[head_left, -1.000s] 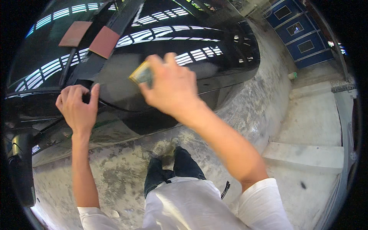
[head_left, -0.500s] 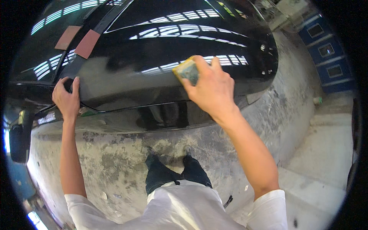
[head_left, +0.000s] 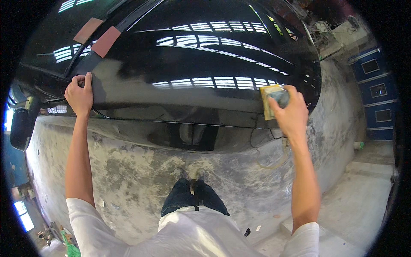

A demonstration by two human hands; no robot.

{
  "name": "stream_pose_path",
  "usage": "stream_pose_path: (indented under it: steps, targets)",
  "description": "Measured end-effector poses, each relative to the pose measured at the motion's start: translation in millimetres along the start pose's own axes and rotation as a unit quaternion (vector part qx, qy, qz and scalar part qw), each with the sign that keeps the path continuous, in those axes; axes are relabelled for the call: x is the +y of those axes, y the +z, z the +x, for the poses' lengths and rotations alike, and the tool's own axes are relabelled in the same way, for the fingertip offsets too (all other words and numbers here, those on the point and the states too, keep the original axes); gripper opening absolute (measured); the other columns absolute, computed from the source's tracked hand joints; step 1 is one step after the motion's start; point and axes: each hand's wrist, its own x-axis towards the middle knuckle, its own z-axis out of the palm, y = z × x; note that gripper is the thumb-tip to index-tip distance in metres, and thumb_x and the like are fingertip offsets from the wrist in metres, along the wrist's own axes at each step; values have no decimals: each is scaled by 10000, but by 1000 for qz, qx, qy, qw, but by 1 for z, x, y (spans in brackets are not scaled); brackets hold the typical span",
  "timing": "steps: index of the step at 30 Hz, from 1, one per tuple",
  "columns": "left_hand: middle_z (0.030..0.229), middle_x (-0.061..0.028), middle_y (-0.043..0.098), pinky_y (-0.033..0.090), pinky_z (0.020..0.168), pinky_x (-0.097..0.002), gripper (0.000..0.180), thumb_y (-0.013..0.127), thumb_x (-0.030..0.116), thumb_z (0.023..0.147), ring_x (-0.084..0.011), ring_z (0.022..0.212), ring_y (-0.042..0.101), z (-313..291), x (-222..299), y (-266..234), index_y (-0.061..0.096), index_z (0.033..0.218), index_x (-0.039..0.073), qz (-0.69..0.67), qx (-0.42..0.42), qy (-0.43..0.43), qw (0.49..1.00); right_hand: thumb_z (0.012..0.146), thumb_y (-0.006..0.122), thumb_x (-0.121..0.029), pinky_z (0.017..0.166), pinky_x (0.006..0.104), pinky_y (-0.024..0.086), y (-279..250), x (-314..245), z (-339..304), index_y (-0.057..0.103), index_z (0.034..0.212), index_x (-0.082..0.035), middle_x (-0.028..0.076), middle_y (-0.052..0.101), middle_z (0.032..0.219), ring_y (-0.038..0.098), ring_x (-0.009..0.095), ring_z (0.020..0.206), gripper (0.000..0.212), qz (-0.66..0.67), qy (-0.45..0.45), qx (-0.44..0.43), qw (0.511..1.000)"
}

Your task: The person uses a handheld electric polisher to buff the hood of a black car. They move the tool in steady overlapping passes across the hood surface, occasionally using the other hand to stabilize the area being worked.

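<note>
Half-curled fingers of the right hand (head_left: 295,112) hold a yellow-edged, grey rectangular pad (head_left: 268,95), which has travelled to the front end of the glossy black car hood (head_left: 141,60), so work now centres there. The left hand (head_left: 80,98) rests bent fingers at the hood's rear corner, any grip hidden; flat, reddish rectangular sheets (head_left: 106,41) lie along its rear edge.

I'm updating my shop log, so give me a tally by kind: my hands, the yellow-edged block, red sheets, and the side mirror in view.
Hands: 2
Yellow-edged block: 1
Red sheets: 2
Side mirror: 1
Total: 6
</note>
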Motion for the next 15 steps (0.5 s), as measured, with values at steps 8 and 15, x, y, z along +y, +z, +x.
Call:
stream_pose_path:
  steps: [8,15]
  targets:
    - [965,-84,778,467,1003,-454,483,714,546,1000,-297,998,704,0,-2,2,771,959,68,-26,3,14,1000,864,852,-297,751,500,642,16,-204,-7,657,1234,-117,213,608,1141,768,405,909,455,114,-170,-135,970]
    - [956,-95,764,450,1034,-447,486,699,543,1013,-308,987,698,-1,-7,6,763,960,64,-63,4,28,998,881,775,-212,851,513,647,11,-212,1,661,1252,-91,270,616,1202,765,441,980,407,86,-205,-146,964]
